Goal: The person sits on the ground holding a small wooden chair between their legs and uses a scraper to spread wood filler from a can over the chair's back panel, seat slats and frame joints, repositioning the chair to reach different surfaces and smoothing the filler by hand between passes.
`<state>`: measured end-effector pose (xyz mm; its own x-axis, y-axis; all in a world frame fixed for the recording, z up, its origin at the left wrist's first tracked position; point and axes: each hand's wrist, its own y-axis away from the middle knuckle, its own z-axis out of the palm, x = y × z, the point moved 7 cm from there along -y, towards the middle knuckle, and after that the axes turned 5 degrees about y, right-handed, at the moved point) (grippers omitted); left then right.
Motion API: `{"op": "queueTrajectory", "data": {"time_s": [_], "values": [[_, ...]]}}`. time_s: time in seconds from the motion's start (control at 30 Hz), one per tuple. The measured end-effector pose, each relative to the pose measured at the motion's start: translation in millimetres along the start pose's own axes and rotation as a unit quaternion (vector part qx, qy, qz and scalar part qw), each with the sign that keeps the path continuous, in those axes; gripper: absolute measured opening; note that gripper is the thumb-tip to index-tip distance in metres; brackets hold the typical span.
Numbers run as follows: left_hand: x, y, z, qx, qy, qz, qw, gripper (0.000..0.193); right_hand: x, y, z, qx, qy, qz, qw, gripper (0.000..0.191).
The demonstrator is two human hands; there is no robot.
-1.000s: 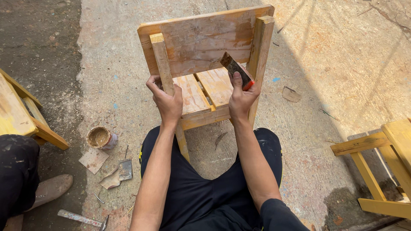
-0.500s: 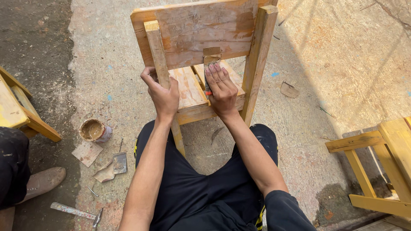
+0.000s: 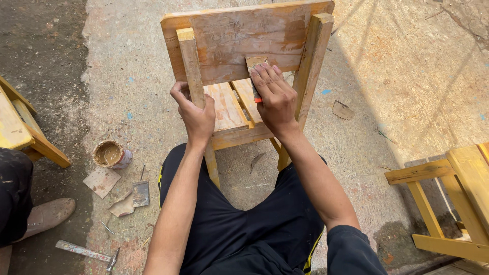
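On dusty concrete floor (image 3: 423,76), yellow chair (image 3: 239,35), putty tin (image 3: 109,154)

Rough concrete floor (image 3: 407,76), sunlit, shadowed along the left. Yellow wooden furniture piece (image 3: 20,127) at left edge of floor; second yellow wooden frame (image 3: 448,203) at lower right.

Both hands (image 3: 234,109) on wooden chair (image 3: 244,46)

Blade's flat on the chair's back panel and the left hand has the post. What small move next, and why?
Probably draw the right hand with its red-handled putty knife sideways along the small yellow wooden chair's back panel. The blade lies pressed on the panel's lower edge, the wood there shows smeared patches, and the left hand grips the rear post, steadying it.
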<state>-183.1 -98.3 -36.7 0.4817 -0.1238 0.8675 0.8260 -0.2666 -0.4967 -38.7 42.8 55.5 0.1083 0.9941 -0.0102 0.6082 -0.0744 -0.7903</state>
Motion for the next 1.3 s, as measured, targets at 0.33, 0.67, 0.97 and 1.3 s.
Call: {"op": "queueTrajectory", "data": {"time_s": [0.33,0.67,0.97,1.3], "values": [[0,-1,0,-0.001,0.003,-0.006,1.000,0.049,-8,12,-4,-0.054,-0.011,-0.003,0.998,0.039],[1,0,-3,0.001,0.002,0.004,1.000,0.050,21,1,-16,-0.017,0.023,0.039,0.999,0.043],[0,-3,-4,0.003,0.007,0.000,1.000,0.048,10,37,-1,-0.090,-0.012,0.025,0.996,0.042],[1,-2,-3,-0.004,-0.008,0.001,1.000,0.049,3,21,-2,-0.033,0.007,0.021,0.999,0.041]]}}
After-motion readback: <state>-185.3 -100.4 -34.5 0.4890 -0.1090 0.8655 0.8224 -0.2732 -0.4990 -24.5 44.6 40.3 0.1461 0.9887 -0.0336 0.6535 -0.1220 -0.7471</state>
